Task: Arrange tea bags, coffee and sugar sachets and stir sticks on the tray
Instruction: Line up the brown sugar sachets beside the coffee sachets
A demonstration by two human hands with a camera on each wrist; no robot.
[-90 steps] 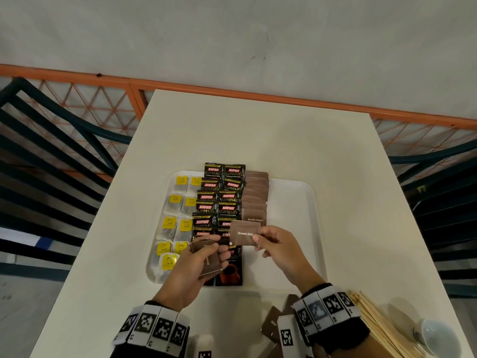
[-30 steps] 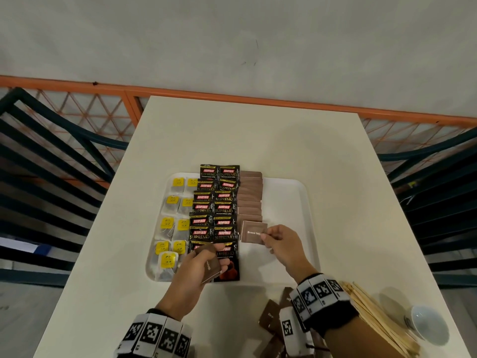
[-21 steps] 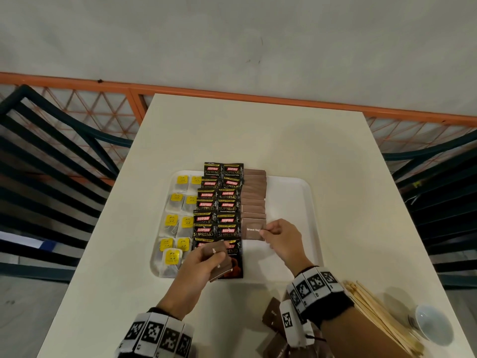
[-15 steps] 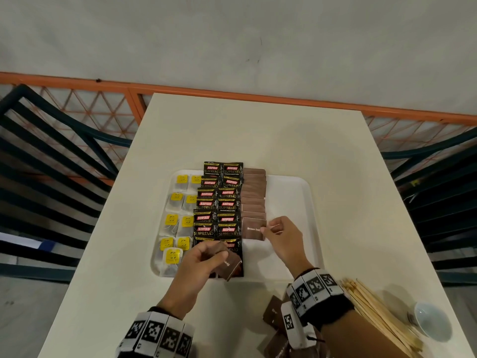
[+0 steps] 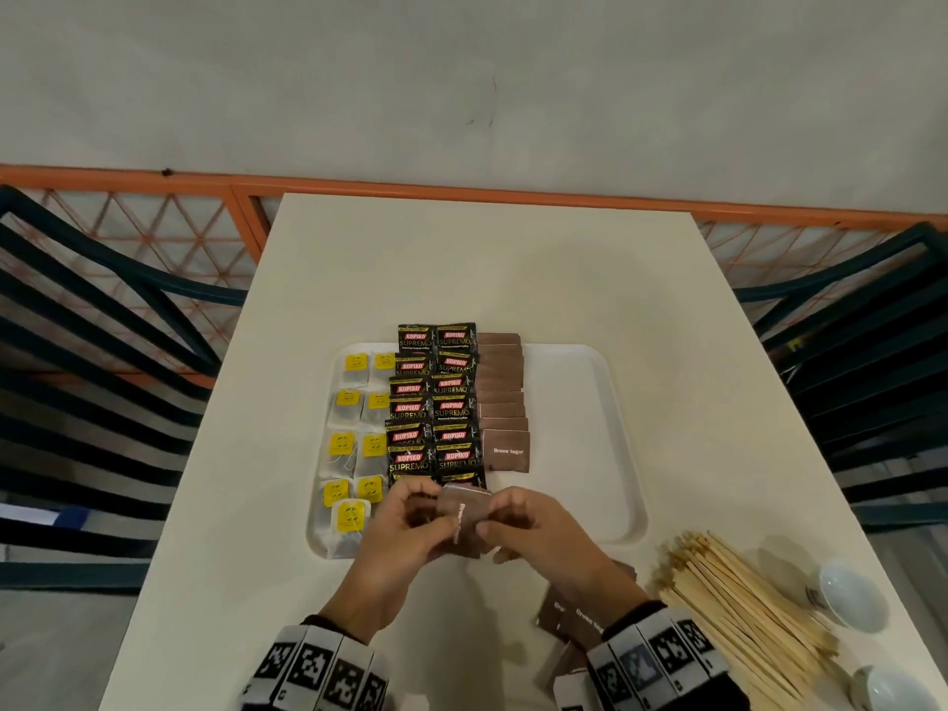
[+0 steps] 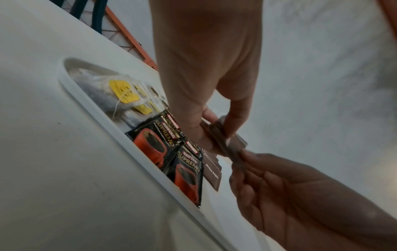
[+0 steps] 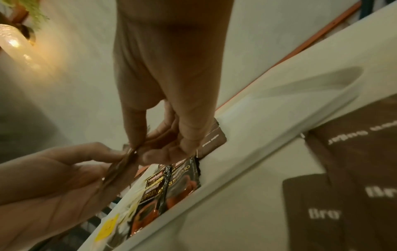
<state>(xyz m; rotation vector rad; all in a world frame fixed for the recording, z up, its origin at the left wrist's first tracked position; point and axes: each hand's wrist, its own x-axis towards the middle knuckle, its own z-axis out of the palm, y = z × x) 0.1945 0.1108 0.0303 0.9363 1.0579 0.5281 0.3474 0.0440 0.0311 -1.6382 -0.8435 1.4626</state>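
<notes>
Head view, hands: left hand (image 5: 405, 526) and right hand (image 5: 533, 531) meet over the near edge of the tray (image 5: 610, 454), wrists low, fingers curled toward each other.
Head view, grip: left hand holds a small stack of brown sugar sachets (image 5: 464, 520); right fingertips pinch the stack's right edge.
Head view, tray: tea bags (image 5: 354, 443) in the left columns, coffee sachets (image 5: 436, 402) in the middle, a row of sugar sachets (image 5: 502, 402) just right of them; right part bare.
Head view, table: stir sticks (image 5: 738, 613) piled at the near right, loose sugar sachets (image 5: 574, 615) beside the right wrist, two white cups (image 5: 846, 597) at the corner.
Left wrist view: thumb and fingers close on the brown stack (image 6: 223, 135) above the tray; the other hand's fingertips (image 6: 249, 157) touch its lower end.
Right wrist view: thumb and forefinger nip the stack's edge (image 7: 128, 152); the left palm (image 7: 53, 186) lies under it, tilted.
</notes>
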